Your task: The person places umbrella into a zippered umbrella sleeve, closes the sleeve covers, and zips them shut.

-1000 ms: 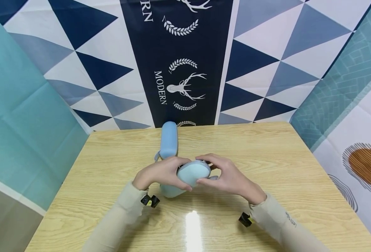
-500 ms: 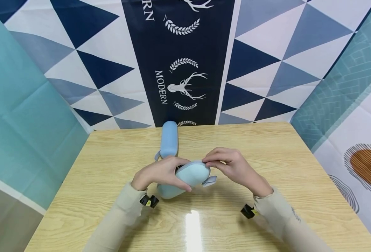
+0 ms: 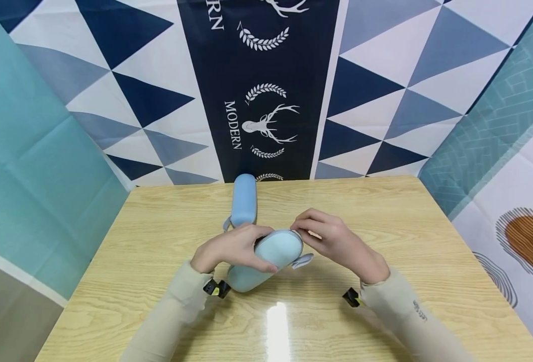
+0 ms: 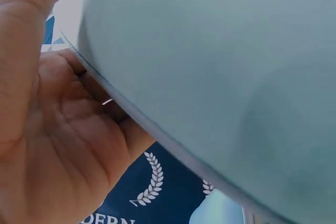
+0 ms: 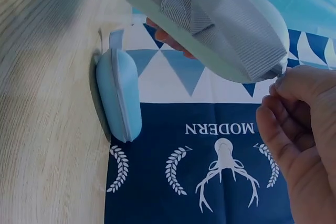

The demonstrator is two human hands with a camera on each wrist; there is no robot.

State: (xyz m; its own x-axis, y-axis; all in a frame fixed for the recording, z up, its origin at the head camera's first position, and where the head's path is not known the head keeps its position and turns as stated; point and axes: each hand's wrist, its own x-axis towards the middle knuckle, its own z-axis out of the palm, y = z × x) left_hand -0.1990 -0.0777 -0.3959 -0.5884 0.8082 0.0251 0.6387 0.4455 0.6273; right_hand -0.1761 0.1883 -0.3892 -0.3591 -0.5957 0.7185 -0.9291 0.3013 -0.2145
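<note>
A pale mint zippered glasses case (image 3: 281, 247) slants over the middle of the table. My left hand (image 3: 235, 249) grips it around its side, thumb across the near face and fingers behind. In the left wrist view the case (image 4: 210, 77) fills most of the picture, its grey zipper seam running along the edge by my palm. My right hand (image 3: 334, 241) is at the upper right end. Thumb and forefinger of that hand (image 5: 304, 124) pinch the small zipper pull at the case's tip in the right wrist view. A ribbed grey strap (image 5: 236, 24) lies across that end.
Behind my left hand, a blue zippered case (image 3: 244, 198) with a small loop stands near the back edge of the wooden table (image 3: 366, 211). Patterned cloth (image 3: 266, 75) hangs right behind the table, and more cloth walls flank both sides.
My right hand has gone from holding the mint case's right end to pinching at the tip with fingertips. The case has tilted slightly; the left hand keeps its hold.
</note>
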